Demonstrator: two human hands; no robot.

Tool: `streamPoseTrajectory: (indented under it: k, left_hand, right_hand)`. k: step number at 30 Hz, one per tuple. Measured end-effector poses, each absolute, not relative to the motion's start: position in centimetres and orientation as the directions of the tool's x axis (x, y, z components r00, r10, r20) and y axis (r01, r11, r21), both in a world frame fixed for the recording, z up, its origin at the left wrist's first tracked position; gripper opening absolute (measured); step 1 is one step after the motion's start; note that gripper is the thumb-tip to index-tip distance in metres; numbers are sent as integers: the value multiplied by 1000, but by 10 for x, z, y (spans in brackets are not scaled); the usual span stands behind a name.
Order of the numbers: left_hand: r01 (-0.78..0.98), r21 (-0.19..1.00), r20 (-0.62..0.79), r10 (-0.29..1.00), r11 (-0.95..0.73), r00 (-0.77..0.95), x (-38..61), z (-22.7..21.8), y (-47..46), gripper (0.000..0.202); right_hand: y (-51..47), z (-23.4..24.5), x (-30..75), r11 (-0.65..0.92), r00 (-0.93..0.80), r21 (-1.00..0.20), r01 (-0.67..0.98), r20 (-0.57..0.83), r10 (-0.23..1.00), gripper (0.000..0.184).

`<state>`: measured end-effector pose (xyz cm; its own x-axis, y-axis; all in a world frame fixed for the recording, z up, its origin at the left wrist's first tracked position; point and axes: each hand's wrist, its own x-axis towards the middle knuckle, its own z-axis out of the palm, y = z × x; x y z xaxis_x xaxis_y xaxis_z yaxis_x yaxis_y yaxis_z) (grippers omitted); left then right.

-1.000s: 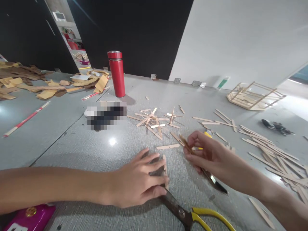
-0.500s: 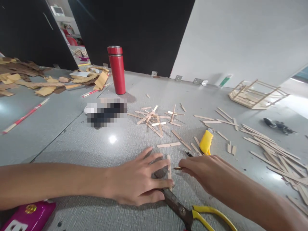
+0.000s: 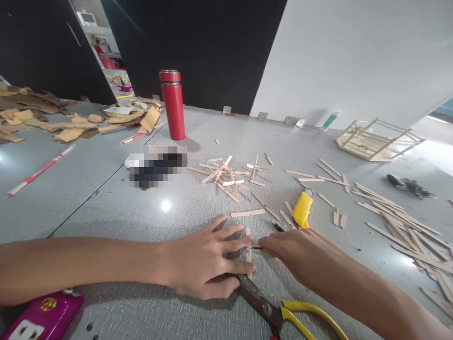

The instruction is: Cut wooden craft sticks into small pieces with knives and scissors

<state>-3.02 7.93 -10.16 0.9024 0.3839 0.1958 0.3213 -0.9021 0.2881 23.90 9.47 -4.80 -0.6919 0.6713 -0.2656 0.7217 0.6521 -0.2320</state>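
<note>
**Wooden stick pinned flat, tool tip now on it**

The wooden stick (image 3: pixel 248 242) lies near-centre on the counter (image 3: pixel 116 212), running near-to-far, with its near end by the scissors (image 3: pixel 264 307). The left hand (image 3: pixel 205 257) is spread flat and grips nothing; its fingertips press the stick down, same as a second ago. The right hand (image 3: pixel 293 252) is what changed. A second ago it was lifted off the counter with a thin tool (image 3: pixel 257 247) in it. It has since dropped low, and the tool's tip now meets the stick's right edge. Little has shifted in the last half second. The fingers are pinched shut around the tool; what kind of tool it is I cannot tell. Judging by this, the work has passed from fetching the tool to acting on the held stick.

With the hand lowered, the yellow knife (image 3: pixel 303 210) just beyond it shows in full.

Counts:
- Hands: 2
- Pinned stick: 1
- Thin tool: 1
- Scissors: 1, yellow handles
- Yellow knife: 1
- Red flask (image 3: pixel 172 105): 1, upright, far centre
- Stick frame (image 3: pixel 377 139): 1, far right
- Striped rods (image 3: pixel 38 172): 2, left side
- Pink case (image 3: pixel 42 321): 1, near left corner
- Black object (image 3: pixel 406 185): 1, right
- Loose sticks (image 3: pixel 226 177): one scatter mid-counter and a heap at right, too many to count
- Cardboard scraps (image 3: pixel 53 118): a pile, far left
</note>
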Motion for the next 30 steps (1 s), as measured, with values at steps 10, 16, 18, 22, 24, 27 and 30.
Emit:
streamPoseTrajectory:
  k: [10,16,18,22,24,27,30]
  left_hand:
    - [325,271,199,383,-906,902,-30,-100,81,42]
    - [331,274,197,389,-903,900,-30,-100,80,42]
    - [330,279,202,391,-902,898,-30,-100,80,42]
    - [328,279,192,387,-903,902,-29,-100,80,42]
    - [332,275,177,387,-902,905,-29,-100,81,42]
    - [334,271,167,386,-903,907,-30,-100,80,42]
    - [328,269,184,383,-905,905,-30,-101,80,43]
  right_hand:
    - [92,-54,243,680,-725,-254,688,-201,658,43]
    - [94,-54,243,694,-737,-257,673,-157,657,47]
    - [94,-53,242,700,-742,-252,669,-160,651,48]
    - [94,-52,241,716,-750,-226,661,-161,642,49]
    - [94,-53,242,720,-752,-221,658,-140,644,48]
    - [94,-56,245,724,-754,-218,654,-123,645,48]
    - [92,-58,246,740,-761,-178,649,-134,635,48]
